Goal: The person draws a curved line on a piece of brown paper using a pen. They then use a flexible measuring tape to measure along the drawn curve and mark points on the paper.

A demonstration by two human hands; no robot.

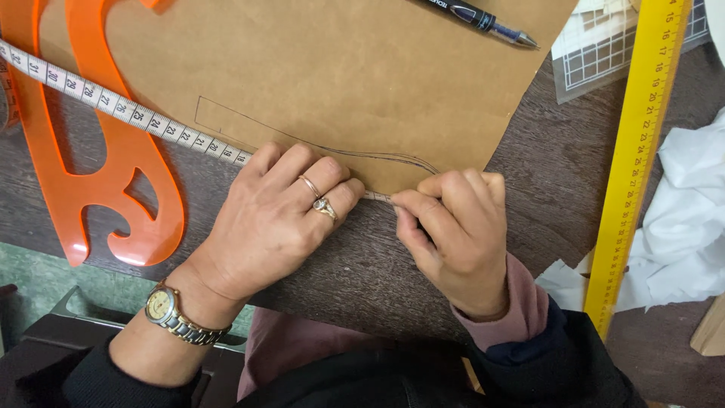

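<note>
I see my left hand (283, 215) pressing the tape measure (128, 109) flat; its length runs up-left, while my right hand (453, 227) pinches the tape's near end on the brown paper (340, 68).

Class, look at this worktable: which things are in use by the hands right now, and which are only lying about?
In use:
left hand
right hand
tape measure, pressed along the drawn curve
brown pattern paper

Lying about:
orange French curve
pen
yellow ruler
white crumpled paper
clear grid ruler
</note>
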